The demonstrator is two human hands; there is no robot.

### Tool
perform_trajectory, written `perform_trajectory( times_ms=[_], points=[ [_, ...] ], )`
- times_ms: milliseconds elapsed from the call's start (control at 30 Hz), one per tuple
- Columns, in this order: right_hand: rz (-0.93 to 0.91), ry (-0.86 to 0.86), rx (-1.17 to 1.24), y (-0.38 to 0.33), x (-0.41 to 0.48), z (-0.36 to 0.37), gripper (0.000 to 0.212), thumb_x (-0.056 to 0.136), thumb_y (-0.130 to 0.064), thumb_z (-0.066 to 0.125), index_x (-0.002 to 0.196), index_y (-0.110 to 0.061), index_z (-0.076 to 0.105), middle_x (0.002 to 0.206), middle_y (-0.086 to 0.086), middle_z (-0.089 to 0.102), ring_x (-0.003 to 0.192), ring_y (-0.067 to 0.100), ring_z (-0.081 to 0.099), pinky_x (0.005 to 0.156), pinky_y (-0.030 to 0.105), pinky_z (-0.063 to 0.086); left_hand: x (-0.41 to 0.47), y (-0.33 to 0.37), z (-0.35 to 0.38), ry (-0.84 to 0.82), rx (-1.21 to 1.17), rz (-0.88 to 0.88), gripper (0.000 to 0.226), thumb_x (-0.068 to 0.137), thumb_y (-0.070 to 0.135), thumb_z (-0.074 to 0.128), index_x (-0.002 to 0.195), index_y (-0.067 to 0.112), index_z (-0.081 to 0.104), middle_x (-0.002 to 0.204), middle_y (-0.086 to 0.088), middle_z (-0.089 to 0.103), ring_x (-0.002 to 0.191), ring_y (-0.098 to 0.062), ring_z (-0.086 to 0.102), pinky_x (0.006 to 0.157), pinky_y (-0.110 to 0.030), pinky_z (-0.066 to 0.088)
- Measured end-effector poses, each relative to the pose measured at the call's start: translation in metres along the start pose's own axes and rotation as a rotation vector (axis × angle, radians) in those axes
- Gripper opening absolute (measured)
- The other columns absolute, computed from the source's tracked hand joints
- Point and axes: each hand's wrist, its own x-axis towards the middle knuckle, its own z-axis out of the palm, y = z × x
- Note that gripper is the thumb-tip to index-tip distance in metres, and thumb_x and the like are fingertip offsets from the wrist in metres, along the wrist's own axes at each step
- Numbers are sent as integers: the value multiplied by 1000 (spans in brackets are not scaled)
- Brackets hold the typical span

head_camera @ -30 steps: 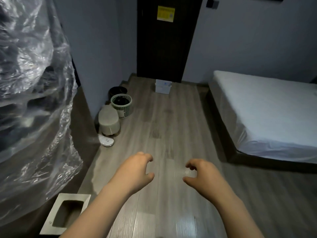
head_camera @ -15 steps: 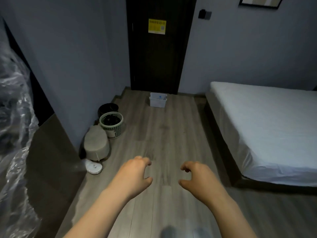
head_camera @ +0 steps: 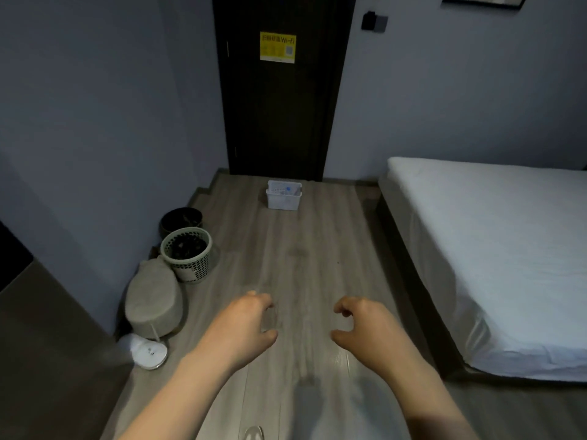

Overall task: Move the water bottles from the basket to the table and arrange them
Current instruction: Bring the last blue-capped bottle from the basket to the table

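A small white plastic basket (head_camera: 283,195) stands on the wooden floor in front of the dark door, well ahead of me. Inside it I make out pale shapes with a blue mark, too small to tell apart as bottles. My left hand (head_camera: 244,325) and my right hand (head_camera: 365,325) hover side by side over the floor, far short of the basket. Both have loosely curled fingers and hold nothing. No table top with bottles is in view.
A bed with a white mattress (head_camera: 492,249) fills the right side. Along the left wall stand a dark bin (head_camera: 181,219), a mesh waste bin (head_camera: 187,254), a beige rounded unit (head_camera: 154,301) and a white round device (head_camera: 146,350). A dark brown surface (head_camera: 47,344) lies at lower left.
The view has swung away from the plastic-wrapped bulk at the left, which is now out of frame. The door and basket appear nearer. Both hands stay in front, empty.
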Motion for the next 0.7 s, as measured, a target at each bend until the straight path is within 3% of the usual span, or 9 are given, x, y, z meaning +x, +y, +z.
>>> perform_trajectory(
  times_ms=[467, 700],
  points=[
    [101, -53, 46, -29, 216, -39, 45, 85, -33, 66, 127, -28, 51, 125, -7, 53, 114, 10, 53, 95, 23, 46, 208, -60, -62, -20, -22, 48, 44, 80, 34, 60, 121, 20, 54, 121, 0, 56, 112, -19, 55, 93, -26, 42],
    [29, 15, 1, -13, 330, -59, 40, 83, -33, 69, 121, -27, 57, 121, -8, 59, 107, 8, 58, 93, 23, 50, 326, -73, -78, 5, -33, 56, 41, 81, 32, 61, 120, 20, 56, 120, -1, 57, 110, -18, 56, 91, -26, 43]
  ],
)
